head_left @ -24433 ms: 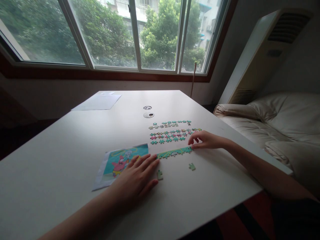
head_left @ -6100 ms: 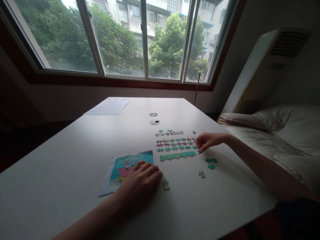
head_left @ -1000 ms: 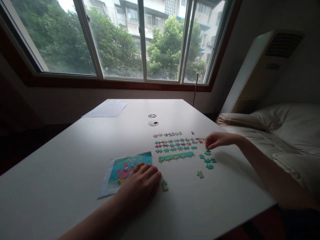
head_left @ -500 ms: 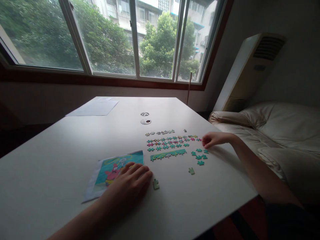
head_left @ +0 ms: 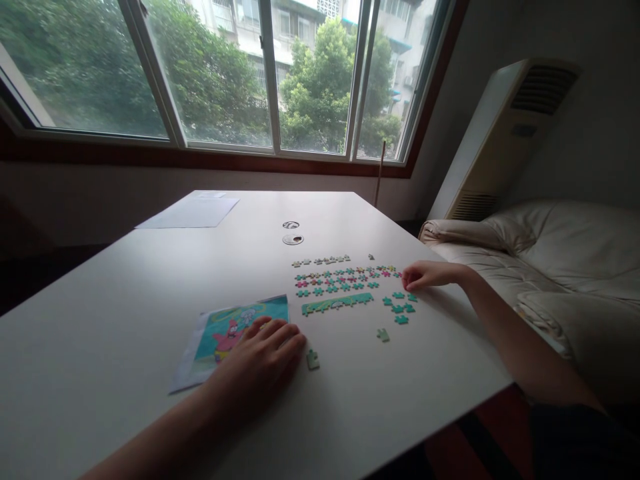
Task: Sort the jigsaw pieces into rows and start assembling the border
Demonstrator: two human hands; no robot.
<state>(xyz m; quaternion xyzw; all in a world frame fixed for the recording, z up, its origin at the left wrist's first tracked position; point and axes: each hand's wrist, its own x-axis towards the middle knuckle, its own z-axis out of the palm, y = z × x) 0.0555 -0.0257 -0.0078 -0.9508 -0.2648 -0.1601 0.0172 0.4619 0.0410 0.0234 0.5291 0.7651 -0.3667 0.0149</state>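
My left hand (head_left: 270, 347) lies with its fingers stretched over the right part of a cartoon picture sheet (head_left: 207, 340), which shows a pink starfish figure. Just right of those fingers is a single pale green puzzle piece (head_left: 313, 360). At the right end of several rows of loose puzzle pieces (head_left: 345, 287), my right hand (head_left: 425, 275) rests with curled fingers; whatever they hold, if anything, is hidden. In front of the rows lies a joined strip of puzzle pieces (head_left: 337, 304). A cluster of teal pieces (head_left: 398, 309) sits just below my right hand, with another pale piece (head_left: 383, 335) nearer me.
Everything lies on a white table (head_left: 150, 280). Two round cable-hole covers (head_left: 293, 239) are set in its middle, and white paper (head_left: 190, 213) lies at the far left. A cream sofa (head_left: 565, 253) stands along the right side, near a floor-standing air conditioner (head_left: 495, 140).
The camera view has shifted slightly, so the table items appear a little higher. Both hands stay in nearly the same places, and the puzzle pieces show no clear rearrangement.
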